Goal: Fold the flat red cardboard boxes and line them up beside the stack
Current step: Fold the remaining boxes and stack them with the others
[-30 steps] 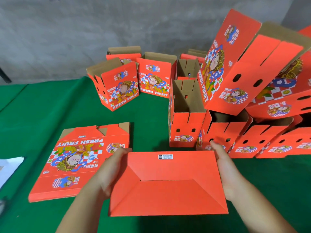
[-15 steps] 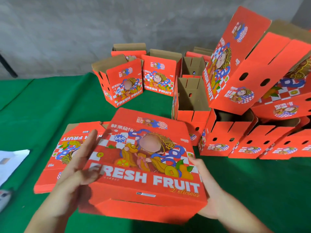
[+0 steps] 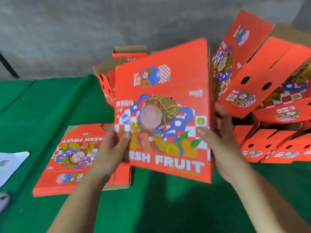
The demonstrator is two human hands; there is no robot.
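While held upright above the green table cover (image 3: pixel 151 207), folded red box (image 3: pixel 161 113) fills the centre of the head view, printed "FRESH FRUIT" face toward the camera, blurred by motion. Gripped at both lower sides: left hand (image 3: pixel 109 153) clasped on the left edge with thumb pressed on the printed face, right hand (image 3: pixel 220 148) wrapped round the right edge, thumb on the front, fingers behind and out of sight. Raised clear of the cloth, in front of the rest.

Lying just left of and below it, partly hidden by the left forearm: stack of flat boxes (image 3: pixel 72 158), print upside down to the camera. Behind the held box, largely screened by it: open folded boxes (image 3: pixel 104 81) with brown inner flaps showing. Crowding the right side: tilted box (image 3: pixel 242 68) leaning high and near the right hand, over a row of folded boxes (image 3: pixel 272 145) with punched holes; whether the tilted box touches the held one cannot be told. At the far left edge: white sheet (image 3: pixel 11 163) on the cloth. Beyond everything: grey concrete wall (image 3: pixel 84 31).
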